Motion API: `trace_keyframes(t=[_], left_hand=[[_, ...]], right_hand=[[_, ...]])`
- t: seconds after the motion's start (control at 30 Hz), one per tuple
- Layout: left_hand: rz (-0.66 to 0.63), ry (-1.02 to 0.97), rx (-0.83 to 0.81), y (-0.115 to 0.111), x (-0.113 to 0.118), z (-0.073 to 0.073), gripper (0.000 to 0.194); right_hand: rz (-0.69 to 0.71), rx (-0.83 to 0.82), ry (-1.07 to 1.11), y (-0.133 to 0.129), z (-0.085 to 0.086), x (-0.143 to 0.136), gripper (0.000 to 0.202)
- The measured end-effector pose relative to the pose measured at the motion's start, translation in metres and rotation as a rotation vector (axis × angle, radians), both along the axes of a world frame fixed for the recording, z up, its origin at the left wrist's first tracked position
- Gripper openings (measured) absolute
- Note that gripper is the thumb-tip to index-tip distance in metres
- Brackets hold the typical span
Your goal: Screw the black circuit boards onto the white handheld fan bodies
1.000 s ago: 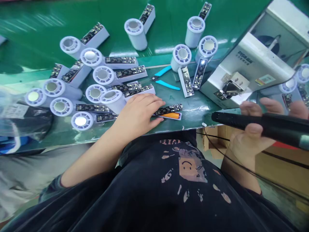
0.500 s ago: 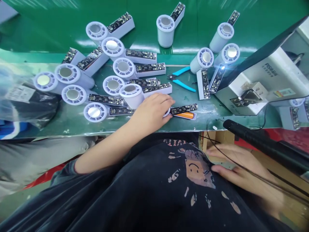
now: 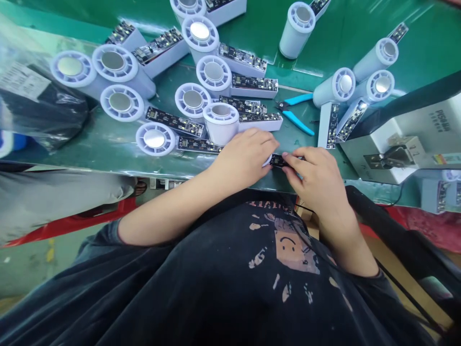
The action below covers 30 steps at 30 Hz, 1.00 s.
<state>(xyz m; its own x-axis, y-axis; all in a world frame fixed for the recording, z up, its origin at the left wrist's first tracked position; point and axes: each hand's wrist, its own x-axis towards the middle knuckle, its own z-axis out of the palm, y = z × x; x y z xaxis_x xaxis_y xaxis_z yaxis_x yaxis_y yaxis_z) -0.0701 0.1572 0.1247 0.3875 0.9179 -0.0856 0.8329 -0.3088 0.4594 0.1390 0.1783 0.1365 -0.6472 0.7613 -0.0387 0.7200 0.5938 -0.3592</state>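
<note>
Black circuit board lies at the near edge of the green desk, pinched between both hands: left hand and right hand each have their grip clamped on it. Beyond lie blue cutters and white fan housings.

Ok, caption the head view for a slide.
Both hands on a small circuit-board unit at the green bench edge.

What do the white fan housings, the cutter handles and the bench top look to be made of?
Fan housings: likely moulded plastic, matte white, crisp ribbed rims. Cutter handles: apparently soft blue plastic or rubber sleeves, smooth. Bench top: glossy green mat, probably rubber or vinyl, showing reflections.
</note>
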Motion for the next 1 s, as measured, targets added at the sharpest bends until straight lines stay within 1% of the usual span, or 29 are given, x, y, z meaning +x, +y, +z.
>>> trace_keyframes(t=[0.1, 0.2, 0.33, 0.47, 0.57, 0.63, 0.83, 0.9, 1.0], left_hand=[[-0.011, -0.007, 0.014, -0.001, 0.001, 0.000, 0.035], [-0.006, 0.009, 0.013, -0.002, 0.003, 0.001, 0.031], [-0.001, 0.034, -0.010, -0.004, 0.006, 0.003, 0.028], [0.003, 0.067, -0.026, -0.004, 0.007, 0.009, 0.031], [-0.008, 0.074, -0.059, -0.002, 0.006, 0.012, 0.032], [-0.021, 0.071, -0.083, 0.001, 0.005, 0.012, 0.031], [-0.024, 0.067, -0.083, 0.004, -0.001, 0.007, 0.030], [-0.032, 0.091, -0.095, 0.004, 0.000, 0.010, 0.029], [-0.055, 0.143, -0.050, 0.003, 0.011, 0.018, 0.030]], right_hand=[[-0.057, -0.045, -0.011, -0.005, 0.001, -0.005, 0.030], [-0.121, -0.082, 0.000, -0.007, -0.002, -0.010, 0.029], [-0.167, -0.119, 0.029, -0.006, -0.007, -0.010, 0.026], [-0.209, -0.115, 0.052, -0.004, -0.014, -0.007, 0.019], [-0.215, -0.111, 0.082, -0.006, -0.017, -0.003, 0.021], [-0.236, -0.096, 0.099, -0.009, -0.018, 0.001, 0.025], [-0.288, -0.058, 0.117, -0.022, -0.019, 0.014, 0.031], [-0.306, -0.052, 0.121, -0.023, -0.021, 0.016, 0.029], [-0.323, -0.038, 0.157, -0.022, -0.025, 0.015, 0.024]])
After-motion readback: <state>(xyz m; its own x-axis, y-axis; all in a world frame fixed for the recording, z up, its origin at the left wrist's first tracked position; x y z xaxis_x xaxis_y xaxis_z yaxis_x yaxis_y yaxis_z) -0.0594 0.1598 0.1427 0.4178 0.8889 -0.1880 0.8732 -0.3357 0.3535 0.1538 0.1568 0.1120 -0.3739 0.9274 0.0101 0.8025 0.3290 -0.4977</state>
